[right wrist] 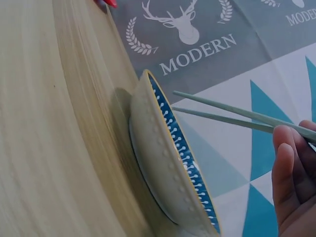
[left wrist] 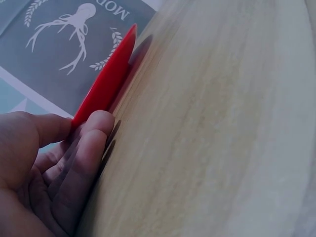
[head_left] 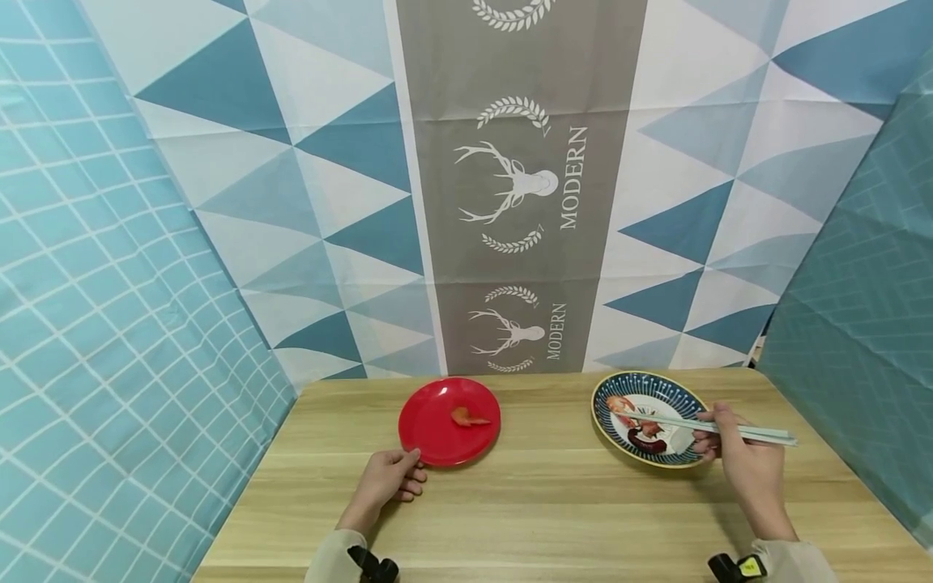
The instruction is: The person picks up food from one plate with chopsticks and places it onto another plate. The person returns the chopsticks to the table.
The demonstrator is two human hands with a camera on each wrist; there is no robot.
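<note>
My left hand (head_left: 389, 476) pinches the near-left rim of a red plate (head_left: 436, 421), thumb on top and fingers beneath, as the left wrist view also shows. On that plate lies a small orange-brown food piece (head_left: 463, 417). My right hand (head_left: 743, 453) holds a pair of pale green chopsticks (head_left: 758, 435) over a blue-patterned bowl (head_left: 612, 433) with a yellow rim. Inside the bowl are an orange-and-white food piece (head_left: 621, 405) and a dark red-brown one (head_left: 645, 441). In the right wrist view the chopstick tips stand slightly apart above the rim, with nothing visible between them.
Both dishes stand on a light wooden table (head_left: 510, 518), towards its back edge. Behind it hangs a patterned cloth (head_left: 510, 243) with deer heads and triangles. Blue checked cloth (head_left: 131, 324) bounds the left side, and teal cloth (head_left: 860, 324) the right.
</note>
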